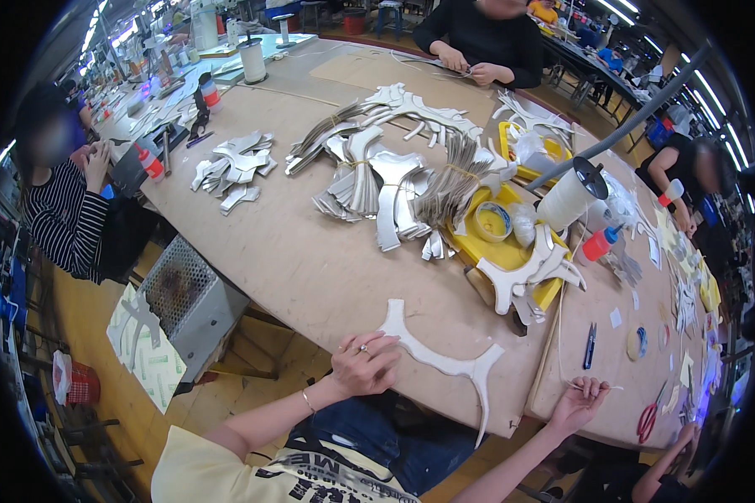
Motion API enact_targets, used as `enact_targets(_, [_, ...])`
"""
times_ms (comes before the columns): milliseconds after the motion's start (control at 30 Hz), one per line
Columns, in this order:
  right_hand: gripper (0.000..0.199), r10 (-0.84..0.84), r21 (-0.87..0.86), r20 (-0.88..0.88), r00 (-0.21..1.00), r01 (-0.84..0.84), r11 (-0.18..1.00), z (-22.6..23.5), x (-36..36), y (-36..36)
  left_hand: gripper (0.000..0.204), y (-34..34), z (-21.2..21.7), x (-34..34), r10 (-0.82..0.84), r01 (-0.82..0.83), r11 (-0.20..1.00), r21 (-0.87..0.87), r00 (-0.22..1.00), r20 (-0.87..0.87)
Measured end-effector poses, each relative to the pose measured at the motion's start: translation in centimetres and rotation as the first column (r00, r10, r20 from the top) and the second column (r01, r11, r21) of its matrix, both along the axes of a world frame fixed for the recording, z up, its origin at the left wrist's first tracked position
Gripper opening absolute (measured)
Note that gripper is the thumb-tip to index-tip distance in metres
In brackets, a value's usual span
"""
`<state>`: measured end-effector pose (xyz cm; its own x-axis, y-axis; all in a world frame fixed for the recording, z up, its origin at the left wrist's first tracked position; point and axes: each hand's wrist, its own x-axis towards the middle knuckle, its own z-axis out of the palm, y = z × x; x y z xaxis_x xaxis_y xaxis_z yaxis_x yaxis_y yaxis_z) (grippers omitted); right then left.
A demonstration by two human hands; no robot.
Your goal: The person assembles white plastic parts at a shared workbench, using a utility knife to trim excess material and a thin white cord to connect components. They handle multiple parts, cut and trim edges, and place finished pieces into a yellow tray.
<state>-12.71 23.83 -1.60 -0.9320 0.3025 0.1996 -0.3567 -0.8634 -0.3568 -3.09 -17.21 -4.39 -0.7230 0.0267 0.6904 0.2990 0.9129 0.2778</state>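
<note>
Here the left hand (366,364) lies palm-down on the near edge of the tabletop (310,268), its fingers pressing one end of a long pale curved cut piece (445,359); the grip is flat and pressing, not curled round it. That piece runs rightward along the edge and forks near the corner, one prong hanging over the side. The right hand (580,401) sits well apart at the edge of the neighbouring board, fingers loosely curled round a thin pale strip (600,386).

Further in, bundles of grey-white cut pieces (394,180) lie heaped mid-table, beside a yellow tray (478,243) holding a round tape roll (492,221). A white thread cone (570,194) leans next to a small red-capped bottle (600,243). A blue pen-like tool (590,344) and red-handled scissors (648,419) lie to the right. Other people sit along the far and left edges.
</note>
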Motion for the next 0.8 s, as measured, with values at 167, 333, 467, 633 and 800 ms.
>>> enact_targets(167, [0.017,0.014,0.039,-0.016,1.000,-0.013,0.999,-0.13,-0.19,0.31,0.012,0.06,0.01,-0.14,0.012,-0.012,1.000,0.007,1.000,-0.021])
enact_targets(333, [0.017,0.020,0.058,-0.008,1.000,-0.019,0.998,-0.04,-0.07,0.45,0.011,0.12,0.01,-0.18,0.012,-0.011,1.000,0.013,1.000,-0.016])
enact_targets(467, [0.018,0.017,0.053,-0.013,1.000,-0.017,0.998,0.00,-0.13,0.40,0.011,0.12,0.03,-0.23,0.014,-0.014,1.000,0.014,1.000,-0.017])
enact_targets(633, [0.018,0.000,0.052,-0.004,1.000,0.000,0.999,-0.10,-0.12,0.56,0.011,0.05,-0.05,-0.22,0.001,-0.001,1.000,0.019,1.000,-0.017])
enact_targets(800, [0.019,0.048,0.042,-0.045,0.998,-0.046,0.998,-0.31,-0.28,0.97,0.013,0.04,-0.28,-0.04,0.001,-0.001,1.000,0.023,1.000,-0.029])
